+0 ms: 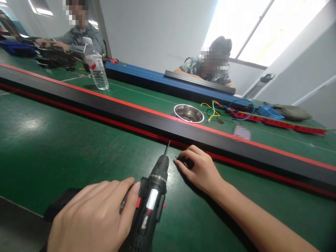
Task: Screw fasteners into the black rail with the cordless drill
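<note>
My left hand [97, 213] is wrapped around a black cordless drill [157, 175], which lies on its side at the lower middle. Its thin bit [167, 148] points away from me, the tip close to the near red edge of a long black bar [126, 113]. Just right of the bit, my right hand [201, 166] rests at the same edge with its fingers curled and thumb drawn in. Something small and dark shows between these fingers, too hidden to name. The bar crosses the whole green table [65, 150] at a slant.
Beyond the bar stand a metal bowl [189, 113] with small dark pieces inside and a water bottle [96, 66]. Coloured wires [214, 110], red strips [291, 125] and blue bars [141, 75] lie farther back. Two people sit across the table.
</note>
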A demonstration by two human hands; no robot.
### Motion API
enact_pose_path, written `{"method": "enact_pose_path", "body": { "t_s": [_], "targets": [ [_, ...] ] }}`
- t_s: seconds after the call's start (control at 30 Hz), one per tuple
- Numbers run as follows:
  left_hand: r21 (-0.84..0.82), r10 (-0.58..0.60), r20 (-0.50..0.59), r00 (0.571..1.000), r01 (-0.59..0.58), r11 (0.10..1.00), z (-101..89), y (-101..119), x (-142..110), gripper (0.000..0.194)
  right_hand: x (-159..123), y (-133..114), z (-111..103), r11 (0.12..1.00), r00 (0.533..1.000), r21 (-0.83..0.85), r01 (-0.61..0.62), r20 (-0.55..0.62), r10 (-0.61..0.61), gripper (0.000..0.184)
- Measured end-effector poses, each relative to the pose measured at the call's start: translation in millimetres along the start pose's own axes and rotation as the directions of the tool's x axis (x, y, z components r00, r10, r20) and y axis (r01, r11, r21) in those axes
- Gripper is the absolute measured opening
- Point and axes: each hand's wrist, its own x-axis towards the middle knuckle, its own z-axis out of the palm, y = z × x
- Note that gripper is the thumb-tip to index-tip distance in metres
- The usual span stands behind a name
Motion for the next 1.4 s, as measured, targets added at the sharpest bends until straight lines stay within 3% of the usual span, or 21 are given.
{"method": "enact_pose_path", "body": {
  "t_s": [0.2, 0.4, 1.4],
  "targets": [
    [0.008, 0.110, 0.020, 0.994, -0.110, 0.994, -8.0, 2, 7, 0.027, -12, -10, -4, 0.995, 0.995, -0.088, 0.056, 0.087, -0.049, 0.024],
    [0.007, 0.063, -0.003, 0.998, -0.063, 0.998, -10.0, 6, 9, 0.025, -15, -16, 0, 0.977, 0.993, -0.203, 0.064, 0.106, -0.043, 0.032],
    [0.021, 0.024, -0.013, 1.000, -0.024, 1.000, -5.7, 5, 6, 0.023, 6, -16, 3, 0.944, 0.975, -0.323, -0.062, 0.182, 0.127, 0.054]
  ]
}}
